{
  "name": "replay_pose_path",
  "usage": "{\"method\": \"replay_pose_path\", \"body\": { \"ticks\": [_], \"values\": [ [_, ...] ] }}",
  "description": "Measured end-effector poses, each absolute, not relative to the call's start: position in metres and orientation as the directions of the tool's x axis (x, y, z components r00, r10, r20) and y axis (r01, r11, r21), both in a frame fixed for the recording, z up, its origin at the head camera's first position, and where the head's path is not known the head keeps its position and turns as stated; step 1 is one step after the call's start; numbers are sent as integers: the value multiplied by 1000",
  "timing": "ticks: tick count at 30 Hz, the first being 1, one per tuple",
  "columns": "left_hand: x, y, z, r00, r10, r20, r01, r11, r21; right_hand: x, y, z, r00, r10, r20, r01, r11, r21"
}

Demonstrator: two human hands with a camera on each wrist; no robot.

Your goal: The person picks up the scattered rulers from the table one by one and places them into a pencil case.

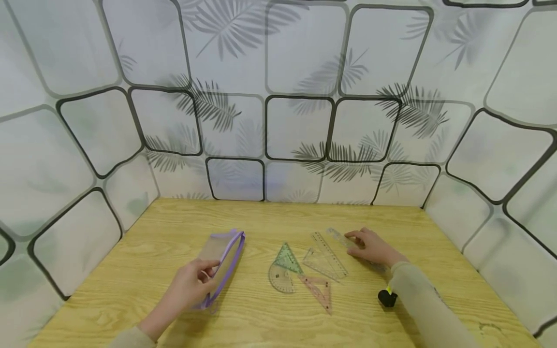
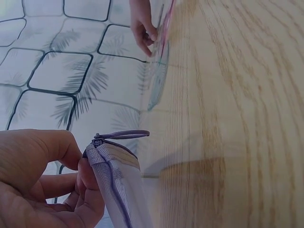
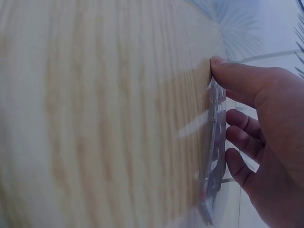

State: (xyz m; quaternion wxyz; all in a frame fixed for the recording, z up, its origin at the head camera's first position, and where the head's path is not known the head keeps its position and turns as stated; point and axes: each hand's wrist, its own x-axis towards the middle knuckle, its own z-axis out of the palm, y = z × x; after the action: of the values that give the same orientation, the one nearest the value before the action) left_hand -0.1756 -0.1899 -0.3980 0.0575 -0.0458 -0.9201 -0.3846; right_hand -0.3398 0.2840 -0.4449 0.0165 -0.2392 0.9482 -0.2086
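Note:
My left hand (image 1: 193,282) pinches the edge of a see-through pouch with purple trim (image 1: 226,270); its zipper pull (image 2: 124,135) shows in the left wrist view. On the right, the fingers and thumb of my right hand (image 1: 372,247) grip a clear ruler (image 3: 214,152), partly hidden under the hand in the head view. Between the hands lie a green set square (image 1: 287,258), a clear protractor (image 1: 280,279), a reddish set square (image 1: 321,291), a clear set square (image 1: 319,265) and a straight clear ruler (image 1: 330,253).
A wooden table (image 1: 261,324) bears everything. Patterned cloth walls (image 1: 300,179) enclose its back and sides. A small black object (image 1: 387,298) with a yellow bit sits beside the right sleeve (image 1: 419,295).

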Motion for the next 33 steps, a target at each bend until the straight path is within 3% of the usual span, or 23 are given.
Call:
{"method": "replay_pose_path", "body": {
  "ticks": [33],
  "values": [
    [-174,-186,-394,-991,54,122,126,681,721,-332,265,-429,-923,-384,1,-331,795,-508]
  ]
}}
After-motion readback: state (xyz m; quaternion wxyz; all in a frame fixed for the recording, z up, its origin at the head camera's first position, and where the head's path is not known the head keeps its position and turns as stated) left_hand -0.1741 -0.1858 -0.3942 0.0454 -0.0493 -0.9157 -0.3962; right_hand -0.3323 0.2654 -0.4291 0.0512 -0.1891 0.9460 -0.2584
